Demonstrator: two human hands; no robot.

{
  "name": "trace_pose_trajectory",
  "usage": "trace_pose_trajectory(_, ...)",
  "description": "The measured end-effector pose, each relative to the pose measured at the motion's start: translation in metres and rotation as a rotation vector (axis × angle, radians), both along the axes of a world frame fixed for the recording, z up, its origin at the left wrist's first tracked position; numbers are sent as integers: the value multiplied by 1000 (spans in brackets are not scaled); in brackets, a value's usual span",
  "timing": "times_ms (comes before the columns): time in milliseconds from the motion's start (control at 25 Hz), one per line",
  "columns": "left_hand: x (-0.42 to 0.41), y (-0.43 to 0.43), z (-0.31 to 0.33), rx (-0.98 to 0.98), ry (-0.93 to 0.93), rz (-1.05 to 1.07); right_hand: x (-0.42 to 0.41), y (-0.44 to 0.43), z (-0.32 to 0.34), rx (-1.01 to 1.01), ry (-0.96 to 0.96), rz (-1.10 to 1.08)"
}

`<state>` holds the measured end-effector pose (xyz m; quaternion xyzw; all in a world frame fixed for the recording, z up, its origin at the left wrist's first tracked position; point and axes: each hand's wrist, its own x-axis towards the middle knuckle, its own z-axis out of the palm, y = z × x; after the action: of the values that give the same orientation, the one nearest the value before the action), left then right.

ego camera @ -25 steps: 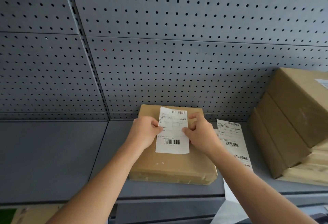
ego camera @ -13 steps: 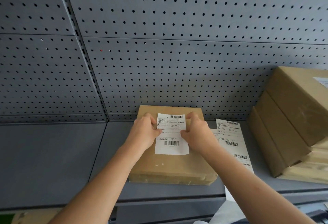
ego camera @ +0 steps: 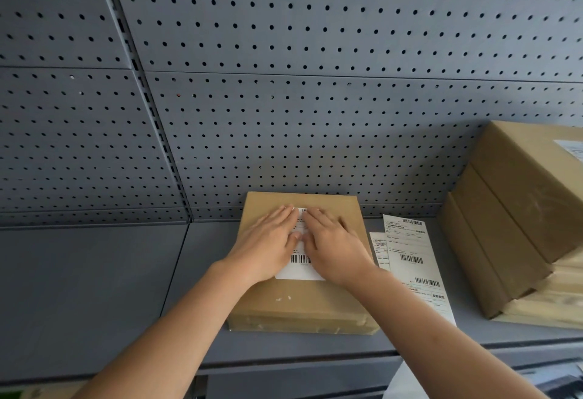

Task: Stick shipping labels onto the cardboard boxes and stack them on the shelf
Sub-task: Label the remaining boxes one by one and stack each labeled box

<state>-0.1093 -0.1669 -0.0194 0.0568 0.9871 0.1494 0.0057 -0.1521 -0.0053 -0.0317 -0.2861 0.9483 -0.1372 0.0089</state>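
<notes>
- The shelf (ego camera: pixel 94 288) carries everything, and the box in front of you serves as the landmark.
- To the right of that box, well apart from it, sits the stack of boxes (ego camera: pixel 517 225), leaning; its top box already wears a label.
- The box (ego camera: pixel 299 304) lies flat, its back edge close to the pegboard wall.
- Just right of the box, the spare labels (ego camera: pixel 410 259) lie loose on the shelf, nearer your right hand.
- The label (ego camera: pixel 299 267) lies on the box top, long axis running away from you, barcode end nearest.
- Your left hand (ego camera: pixel 268 247) and right hand (ego camera: pixel 334 247) lie flat on the label, fingers extended, gripping nothing, fingertips almost meeting near its far end.
- The near edge below your palms looks unpressed, so I judge the coming stroke runs back toward you.
</notes>
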Motion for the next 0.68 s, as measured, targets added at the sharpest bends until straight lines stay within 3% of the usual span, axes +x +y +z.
trace_pose_trajectory(120,0,2,-4,-44,10,36,-2,-2,-5,70,-16,6)
trace_pose_trajectory(520,9,-16,-8,-47,-37,166,-5,34,-3,42,-77,-183)
trace_pose_trajectory(680,24,-6,-2,-2,17,121,4,34,3,-2,-41,-153)
